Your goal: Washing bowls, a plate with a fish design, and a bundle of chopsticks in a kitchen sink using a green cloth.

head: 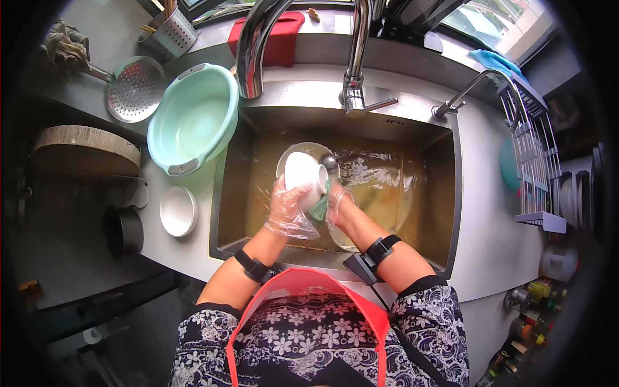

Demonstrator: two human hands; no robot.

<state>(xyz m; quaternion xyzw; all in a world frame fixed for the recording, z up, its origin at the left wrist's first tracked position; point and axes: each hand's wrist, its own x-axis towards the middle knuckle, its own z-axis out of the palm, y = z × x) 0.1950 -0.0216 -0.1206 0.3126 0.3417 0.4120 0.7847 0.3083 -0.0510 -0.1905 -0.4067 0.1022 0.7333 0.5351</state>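
Observation:
My left hand [288,200], in a clear plastic glove, grips a white bowl [300,169] tilted on its side, its foot ring facing right. My right hand [340,199], gloved the same way, presses a green cloth [319,208] against the bowl near that foot. Both hands are over a stainless steel sink [232,193] holding murky brownish water. Behind the bowl sits a larger round dish [285,154], mostly covered by it, with a rounded metal piece [330,163] at its right side. Chopsticks or thin sticks lie in the water at the left.
A mint-green basin [193,121] and a white bowl [178,211] stand left of the sink. Behind it rise a chrome faucet [355,92] and a thick curved pipe [251,72]. A dish rack [529,145] is at the right. Farther left are a perforated skimmer [136,89] and a round wooden block [89,150].

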